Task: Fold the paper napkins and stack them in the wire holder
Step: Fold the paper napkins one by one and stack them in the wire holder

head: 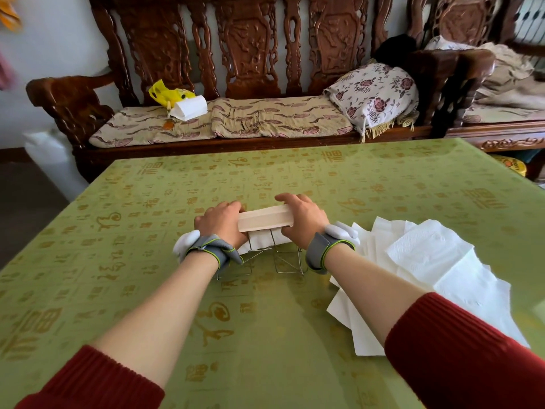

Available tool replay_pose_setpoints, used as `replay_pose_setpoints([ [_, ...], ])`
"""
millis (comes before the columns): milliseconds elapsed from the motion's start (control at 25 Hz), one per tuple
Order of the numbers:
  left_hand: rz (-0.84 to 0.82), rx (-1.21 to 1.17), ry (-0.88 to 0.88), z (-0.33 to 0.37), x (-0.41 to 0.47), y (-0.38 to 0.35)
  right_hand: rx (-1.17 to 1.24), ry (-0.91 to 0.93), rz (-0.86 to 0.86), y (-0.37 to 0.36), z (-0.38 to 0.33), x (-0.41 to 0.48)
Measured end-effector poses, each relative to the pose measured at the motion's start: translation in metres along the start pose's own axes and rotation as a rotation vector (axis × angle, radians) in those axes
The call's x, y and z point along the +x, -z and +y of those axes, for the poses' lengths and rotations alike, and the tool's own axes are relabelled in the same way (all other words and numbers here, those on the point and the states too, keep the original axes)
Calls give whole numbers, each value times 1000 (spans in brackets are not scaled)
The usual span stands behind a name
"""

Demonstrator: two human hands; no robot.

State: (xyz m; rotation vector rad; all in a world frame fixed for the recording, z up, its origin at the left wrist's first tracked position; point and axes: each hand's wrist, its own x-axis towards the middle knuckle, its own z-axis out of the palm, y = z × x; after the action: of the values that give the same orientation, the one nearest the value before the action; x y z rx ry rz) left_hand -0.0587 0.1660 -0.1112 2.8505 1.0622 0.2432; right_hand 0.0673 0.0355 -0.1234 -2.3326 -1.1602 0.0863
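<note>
A thick stack of folded napkins stands in the wire holder at the middle of the green table. My left hand grips the stack's left end, and my right hand grips its right end, fingers curled over the top. The holder's thin wire legs show below the stack, between my wrists. A loose pile of unfolded white napkins lies spread on the table to the right of my right forearm.
The table has a green cloth with gold characters. Behind it stands a carved wooden bench with cushions, a flowered pillow, a yellow bag and a white napkin pack.
</note>
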Motion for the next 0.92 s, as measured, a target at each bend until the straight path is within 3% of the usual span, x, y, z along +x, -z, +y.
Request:
replay_pose_setpoints([
  [200, 130, -57, -80, -1, -3, 7, 51, 145, 176, 4, 0, -8],
  [280, 112, -66, -144, -4, -6, 8, 22, 193, 151, 7, 2, -12],
  [400, 1, -42, -187, -7, -12, 5, -78, 144, 67, 5, 2, -18],
  [600, -13, -110, -171, -7, -7, 7, -89, 60, 3, 6, -3, -15],
  [800, 84, -308, -84, -11, 8, 4, 30, -29, 190, 8, -4, -10],
  [920, 31, -146, -71, -12, 9, -1, 12, -120, 82, 4, -3, -9],
])
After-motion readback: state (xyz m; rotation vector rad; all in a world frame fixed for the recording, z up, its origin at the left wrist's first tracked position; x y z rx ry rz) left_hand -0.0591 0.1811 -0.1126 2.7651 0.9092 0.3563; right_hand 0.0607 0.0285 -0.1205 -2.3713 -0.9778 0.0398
